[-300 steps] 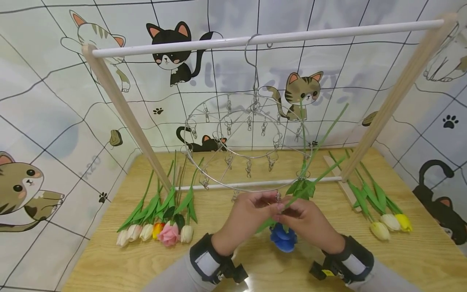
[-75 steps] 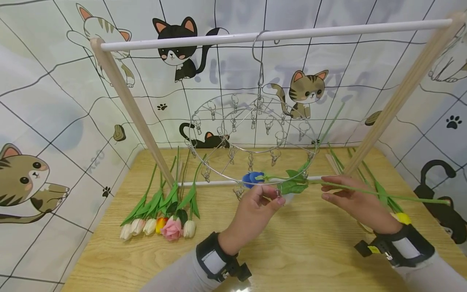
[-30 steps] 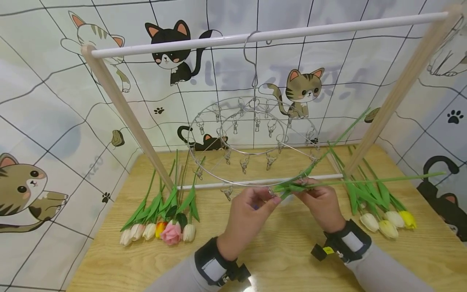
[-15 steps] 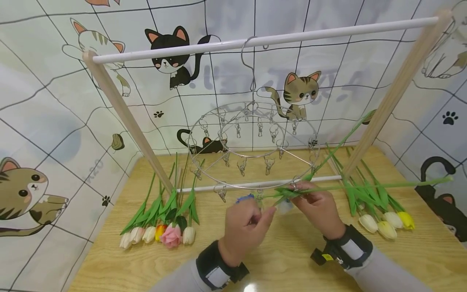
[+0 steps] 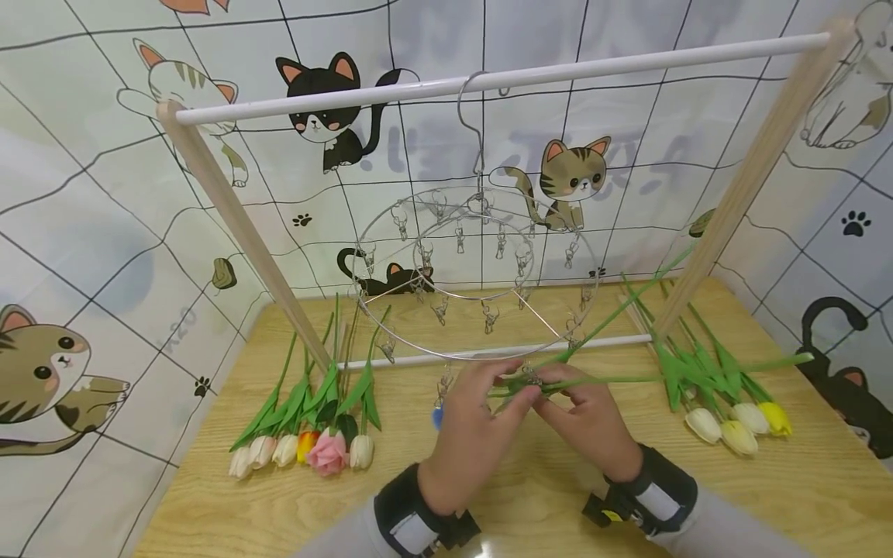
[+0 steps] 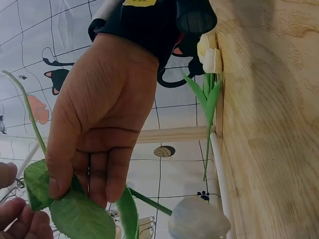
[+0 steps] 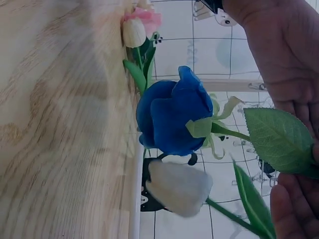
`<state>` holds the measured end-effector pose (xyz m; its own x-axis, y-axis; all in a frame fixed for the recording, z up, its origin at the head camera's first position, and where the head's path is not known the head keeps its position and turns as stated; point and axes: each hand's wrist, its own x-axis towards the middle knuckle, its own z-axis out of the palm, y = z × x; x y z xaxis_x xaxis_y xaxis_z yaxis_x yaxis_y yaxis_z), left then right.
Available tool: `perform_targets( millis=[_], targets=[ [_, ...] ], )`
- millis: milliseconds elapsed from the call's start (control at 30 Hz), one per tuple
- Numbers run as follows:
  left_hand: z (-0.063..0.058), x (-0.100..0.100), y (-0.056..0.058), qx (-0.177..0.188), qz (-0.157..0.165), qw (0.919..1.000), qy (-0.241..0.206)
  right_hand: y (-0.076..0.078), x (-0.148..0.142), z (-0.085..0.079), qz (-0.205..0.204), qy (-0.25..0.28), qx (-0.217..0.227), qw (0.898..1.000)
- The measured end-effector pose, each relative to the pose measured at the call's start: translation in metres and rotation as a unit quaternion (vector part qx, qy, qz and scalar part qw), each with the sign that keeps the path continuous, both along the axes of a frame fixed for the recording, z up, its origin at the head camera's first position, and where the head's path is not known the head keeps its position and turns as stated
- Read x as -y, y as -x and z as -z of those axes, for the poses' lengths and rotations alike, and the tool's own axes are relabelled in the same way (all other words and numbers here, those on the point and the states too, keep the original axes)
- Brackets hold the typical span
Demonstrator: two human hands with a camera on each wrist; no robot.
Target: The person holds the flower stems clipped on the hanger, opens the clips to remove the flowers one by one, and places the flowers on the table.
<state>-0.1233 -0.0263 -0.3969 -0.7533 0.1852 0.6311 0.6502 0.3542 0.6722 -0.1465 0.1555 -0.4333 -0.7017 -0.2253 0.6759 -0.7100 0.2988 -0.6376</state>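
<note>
My left hand (image 5: 474,426) pinches the leafy stem of a blue artificial rose, thumb lying on a green leaf (image 6: 82,216) in the left wrist view. The blue rose head (image 7: 174,117) points left, large in the right wrist view; the head view shows only a bit of it beside the left hand. My right hand (image 5: 593,422) pinches a small metal clip (image 5: 532,378) at the stem, fingertips close to the left thumb. That clip belongs to a round wire hanger (image 5: 481,358). Near the rose is a white tulip (image 7: 179,189), its stem slanting up to the right.
The hanger hooks over the white rod (image 5: 593,71) of a wooden-legged rack. Several flowers, including a pink rose (image 5: 328,452), lie at the left on the wooden table (image 5: 391,504). White and yellow tulips (image 5: 739,436) lie at the right. Several clips dangle around both rings.
Ten seconds ago the blue rose hung head down; now it lies sideways, head to the left. The right hand has come back from along the stem, and both hands meet at the clip.
</note>
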Motion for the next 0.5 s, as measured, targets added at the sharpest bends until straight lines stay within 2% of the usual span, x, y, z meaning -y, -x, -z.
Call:
perform_targets(
  millis=[67,167,500],
  targets=[
    [-0.0012,0.0003,-0.0004,0.039,-0.007,0.9992,-0.008,-0.0013,0.0016,-0.0005,0.003,-0.012,-0.002,1.000],
    [-0.0027,0.0009,-0.0004,0.074,-0.007,0.9970,-0.020,-0.0023,0.0034,-0.0028,0.001,-0.029,0.001,1.000],
    [-0.0070,0.0048,0.0023,0.145,0.023,0.9870,-0.065,-0.0053,0.0065,-0.0070,0.009,-0.064,0.017,0.998]
  ],
)
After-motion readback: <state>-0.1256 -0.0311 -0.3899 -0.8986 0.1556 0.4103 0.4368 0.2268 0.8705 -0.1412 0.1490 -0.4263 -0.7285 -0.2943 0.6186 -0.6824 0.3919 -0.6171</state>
